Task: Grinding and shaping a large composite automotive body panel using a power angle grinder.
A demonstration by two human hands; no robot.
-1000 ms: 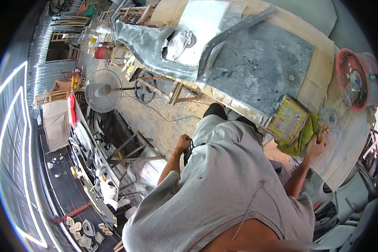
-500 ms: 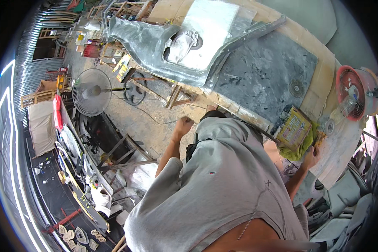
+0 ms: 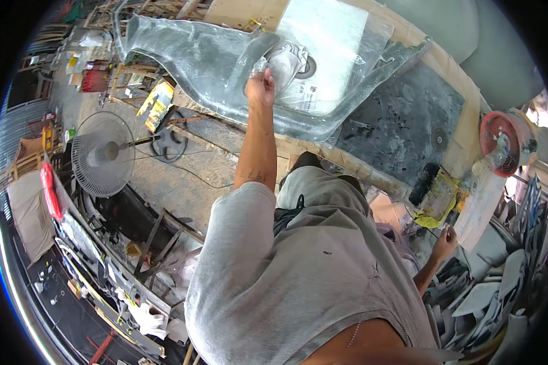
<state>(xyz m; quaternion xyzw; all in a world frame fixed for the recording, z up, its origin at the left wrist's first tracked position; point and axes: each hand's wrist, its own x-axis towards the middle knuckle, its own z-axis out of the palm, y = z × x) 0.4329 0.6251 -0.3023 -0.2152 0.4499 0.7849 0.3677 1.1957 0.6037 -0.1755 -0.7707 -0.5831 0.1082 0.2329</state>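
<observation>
My left hand (image 3: 260, 89) is stretched out over the moulded grey panel (image 3: 192, 58), its fingers curled at the near left edge of a crumpled white cloth (image 3: 288, 59). Whether cloth is pinched between them is hard to make out. A dark round disc (image 3: 308, 67) lies beside the cloth on a white sheet (image 3: 323, 30). Low at my right side, my right hand (image 3: 446, 244) has its fingers drawn together, and anything in them is too small to name. Just beyond it, a yellow-green cloth (image 3: 435, 218) hangs under a printed tin (image 3: 438, 193) at the table edge.
A dark flat board (image 3: 402, 112) with another disc (image 3: 438, 139) covers the table's right part. A red round fan (image 3: 500, 141) stands at the far right. Left of me are a standing fan (image 3: 102, 153) and a cable on the floor. Grey panels (image 3: 487, 298) are stacked at right.
My left hand has risen from beside my body to the white cloth on the panel. My right hand has dropped slightly away from the tin and green cloth. The whole view has shifted.
</observation>
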